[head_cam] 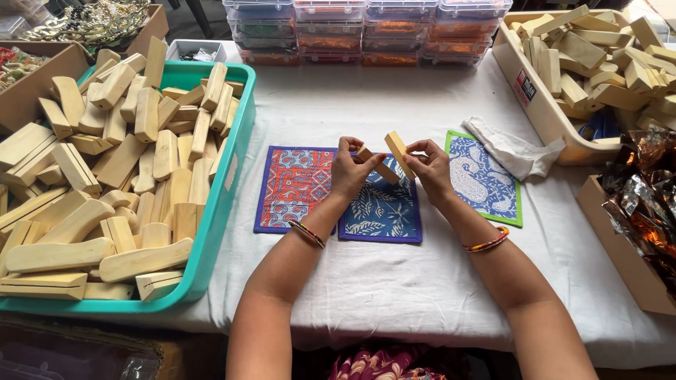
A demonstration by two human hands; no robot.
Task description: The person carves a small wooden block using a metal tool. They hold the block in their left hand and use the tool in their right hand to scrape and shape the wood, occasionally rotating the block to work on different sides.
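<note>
Two wood blocks held up over the blue mat, one per hand.

Left hand (350, 171) is clenched w/ fingertips pinching the lower wood block (377, 166); right hand (429, 169) pinches the upper wood block (398, 153), which tilts up and leans vs the lower one. The ends look to be touching, can't tell if joined. Both sit in the air just above the blue mat (381, 211), btw the red mat (294, 186) and the green-edged mat (486, 178) on the white cloth (394, 281). Teal tray (218, 204) of blocks is at left, beige bin (542, 105) w/ more at right. My read: keep grips near the ends so the faces stay visible, line up edges square before pressing, and work low over the mat so a slip lands soft.
</note>
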